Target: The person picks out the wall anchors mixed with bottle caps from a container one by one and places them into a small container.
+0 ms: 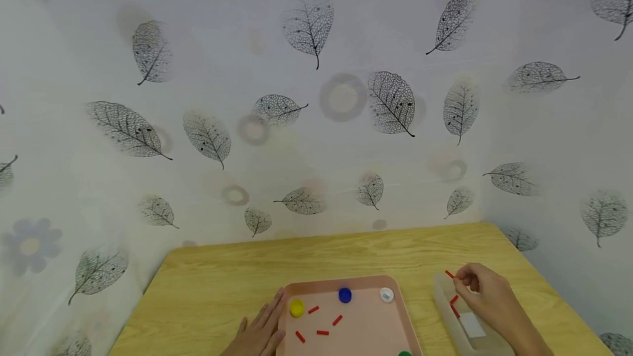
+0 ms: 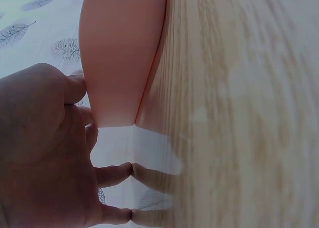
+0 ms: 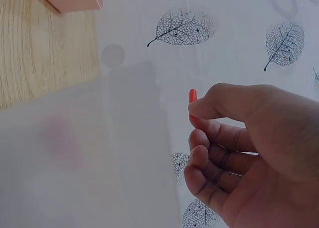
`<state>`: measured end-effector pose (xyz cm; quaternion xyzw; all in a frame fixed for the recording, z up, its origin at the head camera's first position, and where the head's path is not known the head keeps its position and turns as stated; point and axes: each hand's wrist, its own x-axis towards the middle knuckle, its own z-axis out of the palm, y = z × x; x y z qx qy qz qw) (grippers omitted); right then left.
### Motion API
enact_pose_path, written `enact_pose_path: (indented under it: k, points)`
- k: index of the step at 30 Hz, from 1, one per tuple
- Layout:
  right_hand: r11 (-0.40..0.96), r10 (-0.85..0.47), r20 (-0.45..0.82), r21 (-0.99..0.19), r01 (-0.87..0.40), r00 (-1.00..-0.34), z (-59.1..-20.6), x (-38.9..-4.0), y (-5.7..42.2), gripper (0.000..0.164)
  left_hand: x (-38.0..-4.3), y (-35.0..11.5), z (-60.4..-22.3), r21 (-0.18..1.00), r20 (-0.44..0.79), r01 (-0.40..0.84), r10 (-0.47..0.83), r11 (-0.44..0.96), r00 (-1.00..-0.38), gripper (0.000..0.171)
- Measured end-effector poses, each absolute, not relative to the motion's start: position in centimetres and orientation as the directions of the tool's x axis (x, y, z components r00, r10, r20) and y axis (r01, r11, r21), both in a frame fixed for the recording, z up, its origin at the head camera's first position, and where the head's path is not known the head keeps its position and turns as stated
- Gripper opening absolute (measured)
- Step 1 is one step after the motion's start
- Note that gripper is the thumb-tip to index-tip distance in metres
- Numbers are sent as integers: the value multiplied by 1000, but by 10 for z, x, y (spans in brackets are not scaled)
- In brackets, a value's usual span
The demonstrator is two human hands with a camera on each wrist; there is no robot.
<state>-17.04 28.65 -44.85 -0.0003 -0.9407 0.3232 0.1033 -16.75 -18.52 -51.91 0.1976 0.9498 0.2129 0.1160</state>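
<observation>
Between thumb and forefinger, my right hand (image 1: 487, 293) pinches a short red stick (image 3: 193, 96). It is above an off-white box (image 1: 444, 315) on the right, where more red sticks (image 1: 455, 310) and a white rectangular piece (image 1: 473, 325) lie. My left hand (image 1: 258, 327) rests against the left side of a pink tray (image 1: 366, 334); in the left wrist view some fingertips touch the tabletop. Inside the tray lie several red sticks (image 1: 322, 333), a yellow round piece (image 1: 296, 307), a blue one (image 1: 344, 295) and a white one (image 1: 387, 295).
A green round piece (image 1: 405, 354) is partly cut off at the tray's near right. The wooden table (image 1: 237, 268) meets a leaf-patterned wall (image 1: 316, 153) at the back, with another wall on the right.
</observation>
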Motion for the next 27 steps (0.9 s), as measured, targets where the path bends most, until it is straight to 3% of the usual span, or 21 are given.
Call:
enact_pose_path:
  k: [13,27]
  points:
    - [802,88,170,-597,-31,-982,-450,-168,294,16,-170,-186,-521,462,-129,328,429,824,-894,63]
    - [809,56,252,-579,-105,-966,-451,-170,288,4,-171,-186,-522,456,-141,321,423,830,-895,63]
